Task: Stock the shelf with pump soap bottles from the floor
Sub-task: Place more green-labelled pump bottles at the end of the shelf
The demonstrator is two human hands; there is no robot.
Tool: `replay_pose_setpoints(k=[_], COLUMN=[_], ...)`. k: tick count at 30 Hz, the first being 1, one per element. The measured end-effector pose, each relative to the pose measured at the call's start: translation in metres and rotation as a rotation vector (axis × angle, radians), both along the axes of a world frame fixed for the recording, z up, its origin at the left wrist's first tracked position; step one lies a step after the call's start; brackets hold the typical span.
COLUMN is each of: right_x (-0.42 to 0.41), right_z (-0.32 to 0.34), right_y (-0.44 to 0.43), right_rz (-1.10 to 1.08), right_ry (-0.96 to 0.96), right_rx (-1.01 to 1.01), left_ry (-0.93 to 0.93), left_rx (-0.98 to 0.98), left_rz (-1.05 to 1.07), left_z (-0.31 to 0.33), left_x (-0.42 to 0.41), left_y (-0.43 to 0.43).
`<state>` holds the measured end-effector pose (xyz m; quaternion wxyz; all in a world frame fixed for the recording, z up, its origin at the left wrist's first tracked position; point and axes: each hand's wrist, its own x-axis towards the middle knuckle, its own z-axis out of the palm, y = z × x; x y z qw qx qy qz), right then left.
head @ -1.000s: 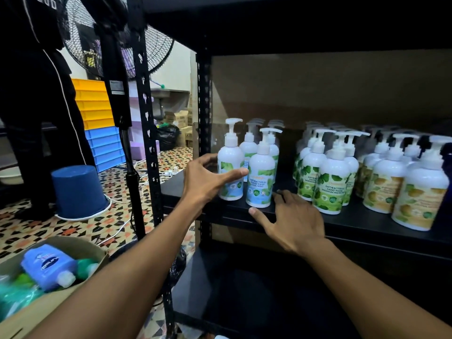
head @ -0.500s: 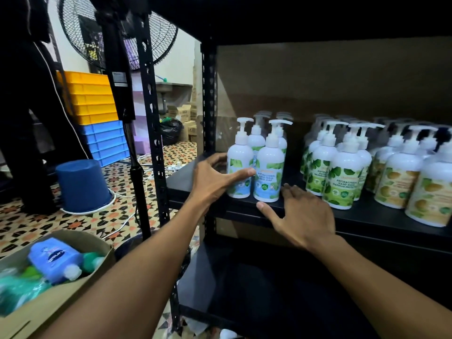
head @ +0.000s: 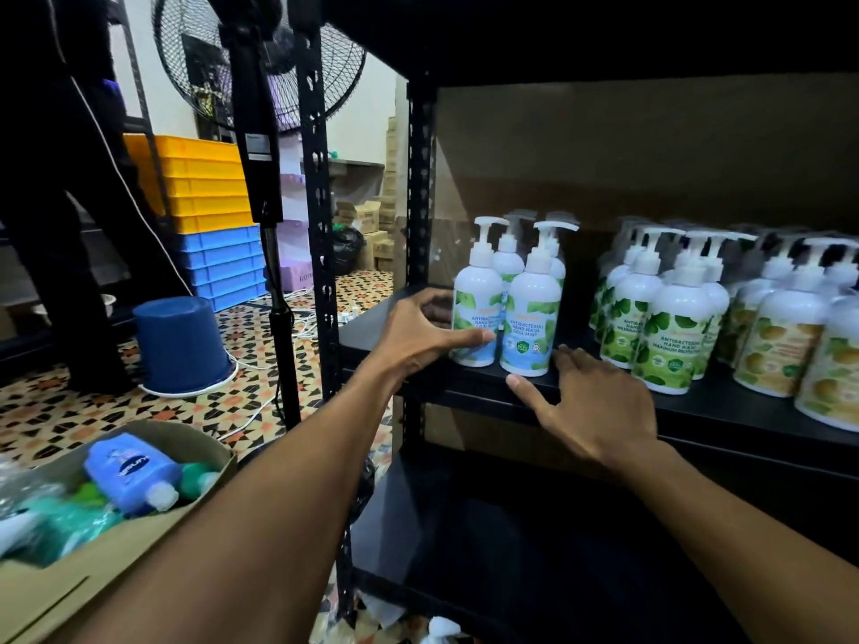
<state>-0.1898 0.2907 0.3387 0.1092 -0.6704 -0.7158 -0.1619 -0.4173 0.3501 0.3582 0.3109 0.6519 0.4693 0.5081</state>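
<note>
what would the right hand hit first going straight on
Likely the nearer mint bottle: the right hand lies flat on the shelf, fingers aimed at its base, almost touching. Depth is hard to judge.

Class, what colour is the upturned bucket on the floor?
Dark blue; the bucket shows best in the head view, left of the shelf post.

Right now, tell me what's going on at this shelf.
A person is stocking the black metal shelf. The left hand grips the front-left white pump bottle with the blue mint label; the right hand rests flat on the shelf edge beside its neighbour. Green-label bottles and yellow-label bottles stand further right. A brown cardboard box sits lower left.
</note>
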Motion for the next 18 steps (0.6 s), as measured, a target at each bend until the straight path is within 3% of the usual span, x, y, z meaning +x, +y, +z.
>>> replay_pose_setpoints(k=[18], right_x=[-0.004], right_z=[0.002], right_y=[0.0], right_rz=[-0.028], right_ry=[0.007], right_rx=[0.002], left_ry=[-0.01], left_rx=[0.073], left_rz=[-0.018], left_z=[-0.008], left_x=[-0.005], left_y=[0.012])
